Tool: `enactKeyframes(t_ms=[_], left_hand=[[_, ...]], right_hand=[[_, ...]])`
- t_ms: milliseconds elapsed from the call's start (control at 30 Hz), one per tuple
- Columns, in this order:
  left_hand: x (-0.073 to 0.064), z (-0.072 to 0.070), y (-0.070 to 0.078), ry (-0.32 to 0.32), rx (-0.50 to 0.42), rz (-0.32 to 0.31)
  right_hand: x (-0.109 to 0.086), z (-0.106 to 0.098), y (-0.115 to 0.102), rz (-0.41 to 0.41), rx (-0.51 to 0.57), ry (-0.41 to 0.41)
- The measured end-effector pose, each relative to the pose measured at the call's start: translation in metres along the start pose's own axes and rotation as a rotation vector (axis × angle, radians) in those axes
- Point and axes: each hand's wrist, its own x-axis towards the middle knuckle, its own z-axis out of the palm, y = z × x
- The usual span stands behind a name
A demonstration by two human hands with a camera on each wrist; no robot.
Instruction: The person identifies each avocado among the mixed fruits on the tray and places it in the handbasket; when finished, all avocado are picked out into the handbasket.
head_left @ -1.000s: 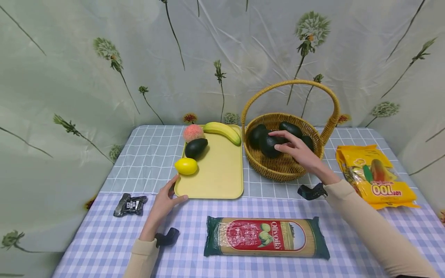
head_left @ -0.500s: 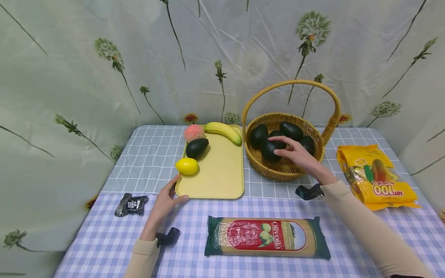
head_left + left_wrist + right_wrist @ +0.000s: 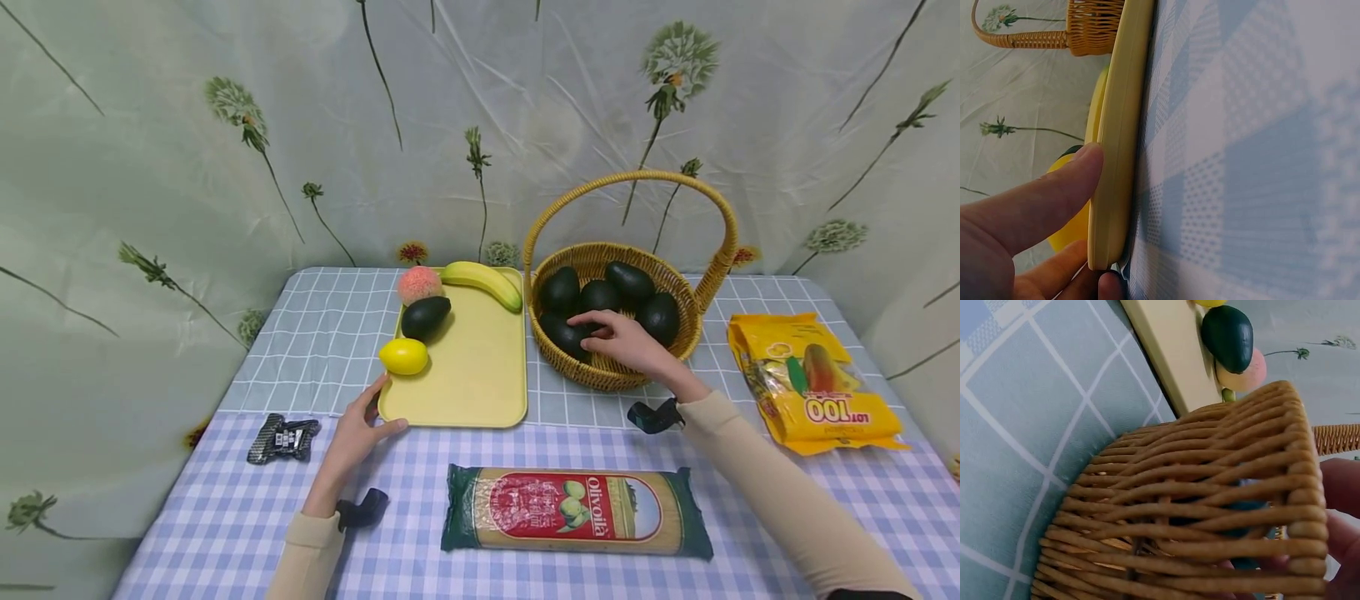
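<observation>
My left hand [image 3: 356,433] grips the near left corner of a yellow tray [image 3: 472,400], its thumb [image 3: 1088,162] on the front side and its fingers round the left side. On the tray lie a lemon [image 3: 403,357], a dark avocado [image 3: 426,318], a peach [image 3: 420,285] and a banana [image 3: 483,283]. My right hand [image 3: 630,343] reaches into a wicker basket [image 3: 603,379] and holds the right end of an avocado [image 3: 558,336] at the front left. Several other avocados lie behind and to the right. In the right wrist view the basket wall [image 3: 1210,494] mostly hides the fingers.
A pasta pack [image 3: 573,510] lies across the front of the table. The yellow candy bag [image 3: 813,383] is right of the basket. A small black packet [image 3: 282,438] lies at left. The tall basket handle [image 3: 630,177] arches over the avocados.
The avocado in my right hand has moved lower and left, against the basket's front left side. My right hand has shifted left with it. My left hand keeps its place at the tray corner.
</observation>
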Motion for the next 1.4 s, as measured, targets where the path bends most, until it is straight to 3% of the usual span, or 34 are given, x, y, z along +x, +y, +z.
enactKeyframes(t_ms=[167,300,567,733,900,1167,1400], left_hand=[[0.000,0.000,0.001,-0.003,-0.002,0.006],[0.000,0.000,0.000,-0.002,-0.006,0.002],[-0.001,0.000,0.000,0.000,-0.015,0.006],[-0.001,0.000,0.000,0.002,-0.012,0.002],[-0.001,-0.001,0.000,0.001,-0.010,0.001],[-0.001,-0.001,0.001,0.001,-0.017,0.003],[-0.001,0.000,0.001,0.001,-0.012,-0.017]], right_hand=[[-0.002,-0.004,-0.005,-0.006,0.044,0.038],[-0.002,-0.005,-0.014,-0.066,0.119,0.062],[0.011,0.015,-0.045,-0.195,0.246,0.012],[0.028,0.037,-0.062,-0.241,0.275,-0.033],[0.051,0.059,-0.076,-0.230,0.318,-0.082],[0.092,0.088,-0.084,-0.259,0.341,-0.142],[0.116,0.109,-0.087,-0.206,0.323,-0.146]])
